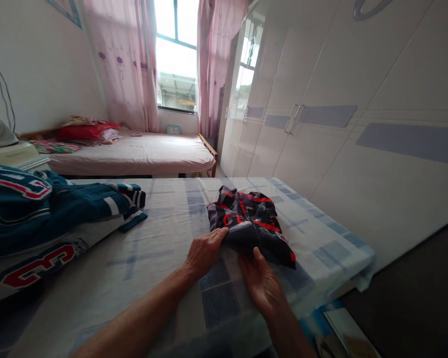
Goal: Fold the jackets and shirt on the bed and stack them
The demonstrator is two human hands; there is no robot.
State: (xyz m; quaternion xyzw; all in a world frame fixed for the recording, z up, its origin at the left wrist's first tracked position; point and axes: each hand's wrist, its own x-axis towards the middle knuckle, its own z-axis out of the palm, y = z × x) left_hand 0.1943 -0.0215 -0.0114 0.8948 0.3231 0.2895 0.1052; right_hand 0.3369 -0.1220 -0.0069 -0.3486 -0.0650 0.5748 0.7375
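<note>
Black folded jacket [261, 237] touches left hand [204, 251] and right hand [262, 286], each grip partly hidden, its closure impossible to tell.

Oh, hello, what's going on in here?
A person has both bare hands at a black-and-grey zipped garment with red lettering, which lies in a compact bundle on a blue-and-white patterned cloth. The left hand touches its near left edge; the right hand is at its near edge, thumb uppermost. Whether either grips the fabric isn't clear. A teal-and-white jacket lies off to the left.
</note>
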